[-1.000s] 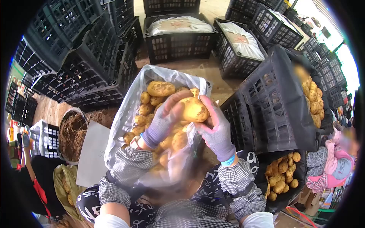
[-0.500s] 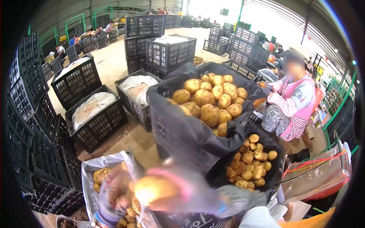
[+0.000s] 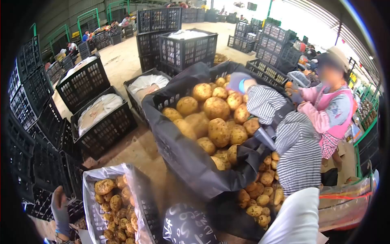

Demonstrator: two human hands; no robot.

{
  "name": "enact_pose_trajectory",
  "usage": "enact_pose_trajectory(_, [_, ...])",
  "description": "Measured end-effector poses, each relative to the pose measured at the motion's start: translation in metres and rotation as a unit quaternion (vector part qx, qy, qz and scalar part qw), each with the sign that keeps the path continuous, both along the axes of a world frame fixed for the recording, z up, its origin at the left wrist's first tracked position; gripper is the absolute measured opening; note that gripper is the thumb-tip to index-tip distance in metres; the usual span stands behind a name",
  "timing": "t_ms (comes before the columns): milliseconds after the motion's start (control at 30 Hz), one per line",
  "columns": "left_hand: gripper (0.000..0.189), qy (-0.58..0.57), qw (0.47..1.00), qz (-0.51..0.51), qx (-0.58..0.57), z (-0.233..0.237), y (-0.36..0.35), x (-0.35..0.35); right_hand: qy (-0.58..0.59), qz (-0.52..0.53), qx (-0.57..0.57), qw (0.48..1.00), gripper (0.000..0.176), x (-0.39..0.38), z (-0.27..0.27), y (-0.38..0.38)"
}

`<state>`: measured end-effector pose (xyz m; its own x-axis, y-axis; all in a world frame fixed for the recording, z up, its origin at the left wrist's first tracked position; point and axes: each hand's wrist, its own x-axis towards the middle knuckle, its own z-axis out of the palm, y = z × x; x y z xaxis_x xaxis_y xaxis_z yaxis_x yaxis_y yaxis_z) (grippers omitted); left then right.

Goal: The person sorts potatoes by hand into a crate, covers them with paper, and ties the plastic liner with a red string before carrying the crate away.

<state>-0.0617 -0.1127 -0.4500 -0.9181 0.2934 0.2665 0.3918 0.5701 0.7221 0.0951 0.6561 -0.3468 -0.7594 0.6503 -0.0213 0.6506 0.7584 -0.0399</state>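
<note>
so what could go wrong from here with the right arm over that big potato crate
The right hand is over the heaped potatoes, so disturbing one might set its neighbours rolling. The checked sleeve lies across the crate's edge and could snag the black liner if the arm pulls back. Potatoes also sit close to that edge, so one knocked over it could drop onto the lower potatoes and perhaps bruise.
</note>
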Motion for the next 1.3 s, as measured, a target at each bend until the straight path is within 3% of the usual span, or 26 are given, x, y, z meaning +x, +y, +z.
enact_pose_trajectory(33, [0.037, -0.014, 0.999, 0.024, -0.033, -0.003, -0.033, -0.011, 0.016, 0.075, 0.106, 0.991, 0.035, -0.004, -0.005, 0.002])
enact_pose_trajectory(100, [0.030, -0.016, 0.997, 0.058, -0.051, 0.004, -0.065, -0.009, 0.000, 0.055, 0.154, 0.987, 0.031, -0.020, -0.030, 0.025])
enact_pose_trajectory(133, [0.028, -0.098, 0.995, -0.003, 0.004, 0.010, -0.079, -0.014, -0.018, 0.085, 0.167, 0.982, 0.030, -0.024, -0.035, 0.036])
enact_pose_trajectory(167, [0.031, -0.125, 0.992, 0.002, -0.008, 0.013, -0.090, -0.011, -0.038, 0.117, 0.180, 0.976, 0.029, -0.023, -0.037, 0.037])
enact_pose_trajectory(200, [0.034, -0.143, 0.989, 0.015, -0.034, 0.014, -0.094, -0.008, -0.027, 0.114, 0.141, 0.983, 0.029, -0.014, -0.021, 0.020])
enact_pose_trajectory(300, [0.043, -0.192, 0.972, 0.071, -0.112, 0.003, -0.140, 0.013, -0.036, 0.132, 0.086, 0.987, 0.036, -0.009, -0.042, 0.018])
enact_pose_trajectory(467, [0.060, -0.291, 0.901, 0.201, -0.251, -0.021, -0.249, 0.112, 0.058, 0.214, 0.047, 0.974, 0.035, 0.017, -0.081, -0.064])
enact_pose_trajectory(567, [0.071, -0.335, 0.838, 0.260, -0.342, -0.073, -0.282, 0.160, 0.107, 0.249, 0.006, 0.962, 0.036, 0.010, -0.105, -0.129])
enact_pose_trajectory(633, [0.090, -0.350, 0.797, 0.224, -0.438, -0.118, -0.273, 0.188, 0.113, 0.258, -0.028, 0.959, 0.037, 0.011, -0.111, -0.174])
enact_pose_trajectory(700, [0.099, -0.288, 0.772, 0.318, -0.469, -0.162, -0.255, 0.223, 0.119, 0.267, -0.064, 0.954, 0.038, 0.015, -0.123, -0.224])
enact_pose_trajectory(833, [0.095, -0.241, 0.727, 0.497, -0.408, -0.236, -0.338, 0.228, 0.129, 0.287, -0.117, 0.942, 0.041, 0.017, -0.131, -0.304])
enact_pose_trajectory(967, [0.083, -0.211, 0.765, 0.433, -0.427, -0.260, -0.361, 0.194, 0.137, 0.286, -0.182, 0.931, 0.044, 0.027, -0.110, -0.369])
enact_pose_trajectory(1033, [0.065, -0.349, 0.779, 0.409, -0.322, -0.285, -0.394, 0.188, 0.157, 0.262, -0.239, 0.922, 0.046, 0.047, -0.088, -0.401])
enact_pose_trajectory(1067, [0.049, -0.180, 0.866, 0.369, -0.286, -0.326, -0.433, 0.200, 0.170, 0.243, -0.289, 0.910, 0.047, 0.057, -0.079, -0.417])
enact_pose_trajectory(1100, [0.043, -0.231, 0.871, 0.341, -0.267, -0.286, -0.415, 0.194, 0.183, 0.219, -0.361, 0.888, 0.048, 0.062, -0.072, -0.439])
enact_pose_trajectory(1133, [0.043, -0.358, 0.808, 0.366, -0.291, -0.271, -0.418, 0.182, 0.189, 0.192, -0.463, 0.844, 0.049, 0.061, -0.070, -0.460])
enact_pose_trajectory(1167, [0.043, -0.327, 0.818, 0.351, -0.316, -0.265, -0.406, 0.169, 0.199, 0.157, -0.591, 0.766, 0.050, 0.058, -0.074, -0.472])
enact_pose_trajectory(1233, [0.044, -0.182, 0.892, 0.286, -0.299, -0.259, -0.345, 0.120, 0.209, 0.096, -0.886, 0.402, 0.055, 0.064, -0.108, -0.463])
enact_pose_trajectory(1300, [0.044, -0.074, 0.938, 0.197, -0.274, -0.237, -0.244, 0.084, 0.231, 0.124, -0.849, 0.458, 0.044, 0.060, -0.137, -0.502])
